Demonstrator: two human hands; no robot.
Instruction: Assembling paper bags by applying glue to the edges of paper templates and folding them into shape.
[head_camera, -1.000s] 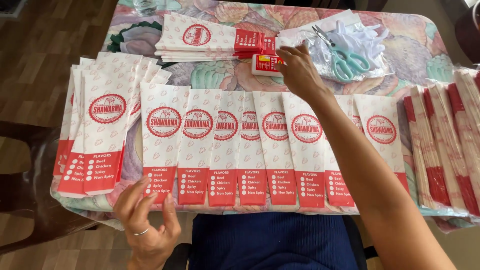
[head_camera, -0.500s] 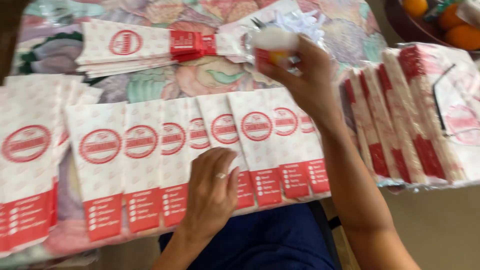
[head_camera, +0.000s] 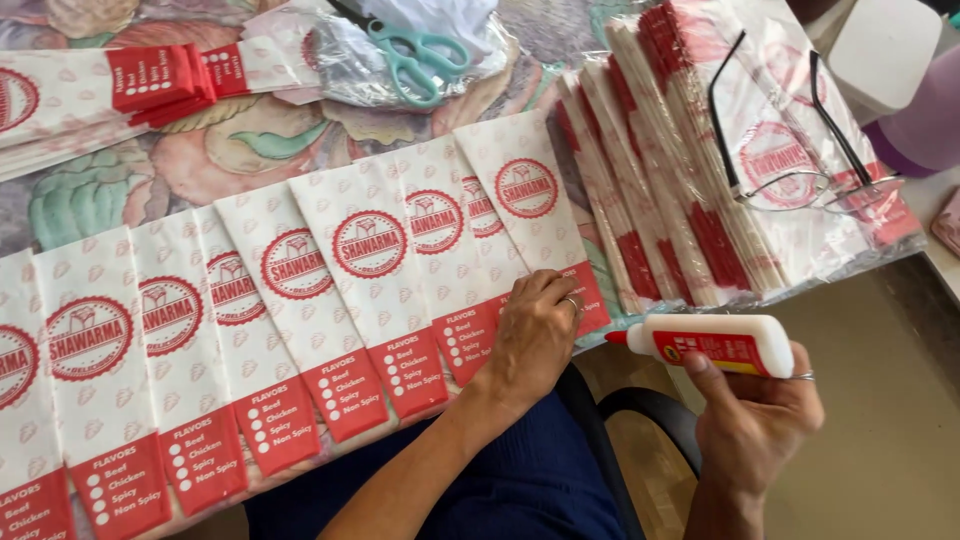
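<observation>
So the right hand (head_camera: 755, 415) is wrapped around a white glue bottle with a red label (head_camera: 715, 345), held off the edge of the surface, out over the floor. The bottle lies nearly level, long axis running left-right, with its red tip aimed left at the nearest paper bag. The left hand (head_camera: 535, 335) isn't gripping anything: it lies flat, fingers curled a bit, pressing down on the red bottom strip of the last bag in the fanned row of white-and-red paper bags (head_camera: 370, 280).

The bit that matters: the bottle's tip sits just right of the left hand, near that end bag's lower corner, so the right hand is clearly the closer one to the bag edge from that side, and the bags' long axes run away from the person, tilted slightly.

Further out, a thick stack of the same bags (head_camera: 690, 180) lies to the right with a pair of glasses (head_camera: 790, 150) on top. Teal scissors (head_camera: 425, 60) rest on clear plastic up top, and another pile of bags (head_camera: 100, 95) sits top left on the floral surface (head_camera: 200, 160).
</observation>
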